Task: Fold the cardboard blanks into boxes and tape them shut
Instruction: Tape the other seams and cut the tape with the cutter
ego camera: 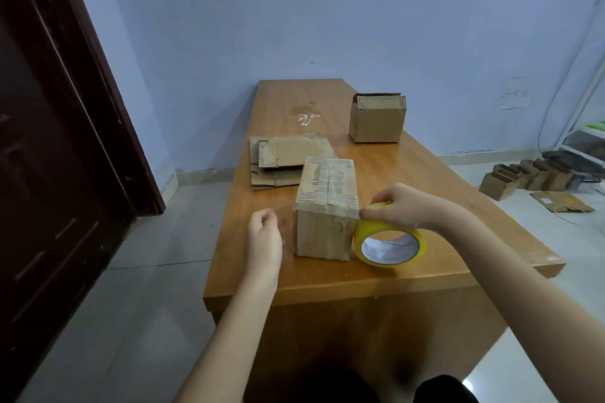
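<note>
Left forearm and left hand (264, 235): reaches in from the lower edge over the near left part of the table; fingers loosely curled, holding nothing, just beside the left face of the taped box without touching it.
Right hand (401, 206): fingers curled over the top of the tape roll, gripping it; fingertips lie at the box's near right top corner.
Tape roll (389, 244): yellow-tinted clear packing tape (white core visible through the opening), standing on its edge on the table, touching the right side of the taped box.
Taped box (324, 206): folded cardboard box standing near the front of the table, between the two hands; top flaps closed, with clear tape running along the top seam and down over the near face.
Flat blanks (284, 160): a small stack of unfolded cardboard pieces lying flat on the table just behind and to the left of the taped box.
Second box (376, 118): folded cardboard box standing further back on the right side of the table, well apart from the hands.
Table (327, 275): orange-brown wooden top, with a small white scrap near the far middle.
Floor, right (523, 177): a row of more cardboard boxes beside the blue wall.
Left margin: dark brown door (49, 141).
</note>
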`<control>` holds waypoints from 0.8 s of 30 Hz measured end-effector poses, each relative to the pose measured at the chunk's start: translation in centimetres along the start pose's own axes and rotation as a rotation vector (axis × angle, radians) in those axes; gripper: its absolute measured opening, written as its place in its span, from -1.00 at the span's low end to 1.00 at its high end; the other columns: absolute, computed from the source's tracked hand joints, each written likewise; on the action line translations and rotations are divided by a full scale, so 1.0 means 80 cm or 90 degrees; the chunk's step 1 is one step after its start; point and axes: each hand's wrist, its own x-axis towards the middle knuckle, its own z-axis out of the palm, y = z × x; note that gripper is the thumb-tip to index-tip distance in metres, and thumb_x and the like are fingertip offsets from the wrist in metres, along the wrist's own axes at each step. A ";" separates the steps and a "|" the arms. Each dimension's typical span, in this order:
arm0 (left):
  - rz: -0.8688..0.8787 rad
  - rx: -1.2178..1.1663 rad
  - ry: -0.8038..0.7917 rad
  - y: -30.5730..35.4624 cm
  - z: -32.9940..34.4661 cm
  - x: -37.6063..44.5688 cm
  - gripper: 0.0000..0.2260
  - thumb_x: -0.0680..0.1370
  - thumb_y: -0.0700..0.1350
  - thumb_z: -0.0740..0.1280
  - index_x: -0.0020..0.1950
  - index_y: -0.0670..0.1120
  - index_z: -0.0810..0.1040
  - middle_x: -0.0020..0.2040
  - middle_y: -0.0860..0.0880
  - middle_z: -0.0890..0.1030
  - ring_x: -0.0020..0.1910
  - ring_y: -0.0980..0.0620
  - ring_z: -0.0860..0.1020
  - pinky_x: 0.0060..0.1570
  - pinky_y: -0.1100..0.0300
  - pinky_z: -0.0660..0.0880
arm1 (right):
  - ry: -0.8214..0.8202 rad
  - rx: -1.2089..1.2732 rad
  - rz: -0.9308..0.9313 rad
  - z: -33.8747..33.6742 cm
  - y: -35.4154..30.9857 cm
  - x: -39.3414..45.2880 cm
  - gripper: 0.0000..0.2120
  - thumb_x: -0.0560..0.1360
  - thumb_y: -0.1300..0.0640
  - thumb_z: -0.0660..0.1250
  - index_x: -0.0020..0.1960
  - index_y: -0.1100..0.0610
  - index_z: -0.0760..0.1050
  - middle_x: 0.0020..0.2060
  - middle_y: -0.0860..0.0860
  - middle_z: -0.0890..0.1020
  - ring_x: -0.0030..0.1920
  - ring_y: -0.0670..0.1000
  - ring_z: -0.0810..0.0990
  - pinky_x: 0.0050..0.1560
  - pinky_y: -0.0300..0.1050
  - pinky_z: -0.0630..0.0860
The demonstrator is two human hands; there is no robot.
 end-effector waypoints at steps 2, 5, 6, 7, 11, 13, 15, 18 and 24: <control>0.105 -0.015 -0.044 0.003 0.000 -0.021 -0.62 0.65 0.06 0.02 0.45 0.04 0.30 0.37 0.09 0.38 0.35 0.08 0.33 0.20 0.18 0.26 | -0.003 0.007 -0.006 0.003 -0.003 0.001 -0.61 0.46 -0.17 0.32 -0.29 0.15 0.42 -0.38 0.04 0.33 -0.35 -0.01 0.32 -0.31 -0.12 0.27; 0.123 -0.025 -0.139 -0.006 0.014 -0.045 -0.58 0.64 0.09 -0.05 0.51 0.12 0.12 0.48 0.12 0.24 0.43 0.17 0.19 0.31 0.21 0.15 | -0.005 0.006 -0.015 0.004 -0.010 0.004 -0.59 0.45 -0.17 0.32 -0.27 0.18 0.49 -0.38 0.03 0.38 -0.35 -0.02 0.36 -0.29 -0.13 0.31; 0.104 -0.030 -0.140 -0.013 0.018 -0.048 -0.58 0.64 0.08 -0.04 0.52 0.11 0.09 0.50 0.11 0.21 0.44 0.17 0.17 0.33 0.21 0.13 | -0.004 0.003 -0.017 0.003 -0.013 0.005 -0.60 0.45 -0.17 0.32 -0.27 0.19 0.51 -0.38 0.03 0.40 -0.34 -0.02 0.38 -0.29 -0.13 0.33; 0.072 -0.029 -0.134 -0.019 0.019 -0.052 -0.56 0.64 0.08 -0.02 0.52 0.09 0.08 0.50 0.09 0.20 0.46 0.13 0.16 0.36 0.17 0.13 | -0.001 0.001 -0.016 0.003 -0.015 0.006 -0.60 0.44 -0.17 0.32 -0.28 0.18 0.50 -0.39 0.02 0.40 -0.34 -0.02 0.38 -0.29 -0.13 0.33; 0.034 0.131 -0.163 -0.027 -0.001 -0.041 -0.46 0.61 0.08 0.15 0.54 -0.01 0.08 0.47 0.03 0.26 0.44 0.02 0.23 0.35 0.08 0.20 | 0.008 -0.006 -0.009 0.001 -0.015 0.007 -0.54 0.40 -0.20 0.31 -0.23 0.24 0.53 -0.36 0.06 0.39 -0.33 -0.01 0.37 -0.28 -0.10 0.32; 0.088 0.288 -0.117 -0.015 -0.017 -0.027 -0.33 0.58 0.10 0.20 0.56 -0.01 -0.09 0.55 -0.02 0.08 0.49 -0.02 0.14 0.39 0.00 0.18 | 0.003 0.000 -0.003 0.002 -0.013 0.007 -0.53 0.44 -0.18 0.31 -0.17 0.28 0.56 -0.35 0.05 0.42 -0.32 -0.01 0.39 -0.27 -0.11 0.34; 0.251 0.403 -0.032 0.009 -0.026 -0.022 -0.31 0.58 0.10 0.20 0.55 0.00 -0.14 0.56 0.02 -0.02 0.51 0.05 0.05 0.41 0.05 0.12 | -0.003 0.002 -0.006 0.005 -0.013 0.006 -0.57 0.46 -0.17 0.30 -0.20 0.23 0.54 -0.34 0.06 0.42 -0.31 -0.01 0.40 -0.27 -0.12 0.34; 0.644 0.538 -0.036 0.045 -0.008 -0.015 -0.44 0.59 0.07 0.14 0.54 -0.04 0.07 0.53 0.05 0.13 0.47 0.18 0.06 0.39 0.22 -0.03 | -0.001 0.005 -0.011 0.007 -0.016 0.006 -0.60 0.46 -0.18 0.30 -0.25 0.18 0.48 -0.34 0.06 0.40 -0.32 0.00 0.37 -0.28 -0.10 0.32; 0.683 0.833 -0.204 0.032 0.013 0.030 -0.37 0.58 0.29 -0.14 0.55 -0.03 -0.01 0.55 0.05 0.04 0.52 0.13 -0.04 0.45 0.20 -0.16 | 0.024 -0.007 -0.016 0.007 -0.014 0.006 -0.51 0.46 -0.23 0.30 -0.17 0.24 0.56 -0.38 0.02 0.43 -0.35 -0.01 0.40 -0.30 -0.15 0.33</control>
